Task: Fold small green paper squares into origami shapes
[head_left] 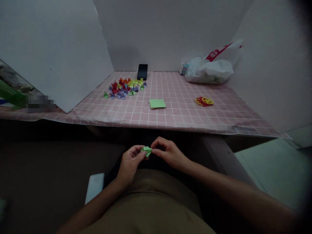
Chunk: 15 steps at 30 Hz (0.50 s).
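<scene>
A small folded piece of green paper (pixel 147 149) is held above my lap, in front of the table edge. My left hand (pixel 131 161) grips its left and lower side between thumb and fingers. At its right tip, my right hand (pixel 168 152) pinches the paper between thumb and index finger. On the table ahead lies a stack of paper sheets (pixel 158 103), green on top with a yellow edge showing. To the left of the stack stand many small folded paper pieces (pixel 123 87) in red, orange, yellow, green and purple.
The table has a pink checked cloth (pixel 175 113). A dark phone (pixel 142 71) leans at the back. Red and yellow flat cut-outs (pixel 204 101) lie at right, before a white plastic bag (pixel 209 70). White panels (pixel 158 35) surround the table. A white slab-like object (pixel 95 187) lies by my left forearm.
</scene>
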{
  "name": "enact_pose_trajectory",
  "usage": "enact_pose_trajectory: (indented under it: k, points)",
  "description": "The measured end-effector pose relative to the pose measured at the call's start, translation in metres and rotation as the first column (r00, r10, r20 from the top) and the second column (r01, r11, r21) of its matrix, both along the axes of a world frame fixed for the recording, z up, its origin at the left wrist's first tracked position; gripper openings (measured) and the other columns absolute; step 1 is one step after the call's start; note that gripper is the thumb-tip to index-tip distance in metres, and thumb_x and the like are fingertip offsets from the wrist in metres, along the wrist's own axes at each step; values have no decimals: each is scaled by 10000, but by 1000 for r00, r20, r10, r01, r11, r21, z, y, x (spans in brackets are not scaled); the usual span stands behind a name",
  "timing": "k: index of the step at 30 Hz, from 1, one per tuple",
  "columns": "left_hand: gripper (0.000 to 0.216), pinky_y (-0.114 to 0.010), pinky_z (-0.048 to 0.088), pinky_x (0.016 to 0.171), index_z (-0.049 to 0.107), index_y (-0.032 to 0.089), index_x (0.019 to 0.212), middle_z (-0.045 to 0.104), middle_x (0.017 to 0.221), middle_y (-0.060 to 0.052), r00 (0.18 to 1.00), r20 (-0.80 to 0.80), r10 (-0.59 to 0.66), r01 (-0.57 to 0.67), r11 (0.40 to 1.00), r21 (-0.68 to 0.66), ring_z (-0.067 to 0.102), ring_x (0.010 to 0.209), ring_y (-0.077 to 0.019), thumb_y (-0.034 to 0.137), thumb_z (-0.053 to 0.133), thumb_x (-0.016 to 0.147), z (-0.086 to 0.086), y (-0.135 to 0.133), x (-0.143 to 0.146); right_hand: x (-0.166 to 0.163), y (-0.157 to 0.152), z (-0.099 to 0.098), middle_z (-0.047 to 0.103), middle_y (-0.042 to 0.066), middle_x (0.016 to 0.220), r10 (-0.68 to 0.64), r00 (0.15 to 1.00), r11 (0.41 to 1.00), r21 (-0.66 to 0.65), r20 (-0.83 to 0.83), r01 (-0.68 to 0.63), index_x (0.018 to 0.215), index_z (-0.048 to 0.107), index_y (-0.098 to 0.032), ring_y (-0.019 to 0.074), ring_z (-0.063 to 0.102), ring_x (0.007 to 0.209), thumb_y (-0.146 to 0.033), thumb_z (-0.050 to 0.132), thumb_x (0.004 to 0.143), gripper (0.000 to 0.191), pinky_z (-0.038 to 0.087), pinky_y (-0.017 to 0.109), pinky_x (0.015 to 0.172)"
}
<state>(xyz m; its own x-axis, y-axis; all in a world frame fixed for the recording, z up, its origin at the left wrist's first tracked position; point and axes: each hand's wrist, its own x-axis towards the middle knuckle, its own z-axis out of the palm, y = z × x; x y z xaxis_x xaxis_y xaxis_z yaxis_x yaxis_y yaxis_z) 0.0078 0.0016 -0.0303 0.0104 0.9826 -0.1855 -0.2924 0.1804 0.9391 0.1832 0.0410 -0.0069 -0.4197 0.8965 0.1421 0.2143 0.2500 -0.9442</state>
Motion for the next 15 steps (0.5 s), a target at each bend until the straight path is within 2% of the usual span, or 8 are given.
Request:
enact_pose_trajectory:
  k: [15]
  points:
    - [172,-221,508,673,701,148,865,688,782,-6,999,-26,22,-22,1000,-8,625,671,-107,243,744,729,2,1,0,1,0,-5,602,6,785,11,1000,998,60,27,-13,787,652,-165,137,554,758,-95,611,828,91,421,271,716]
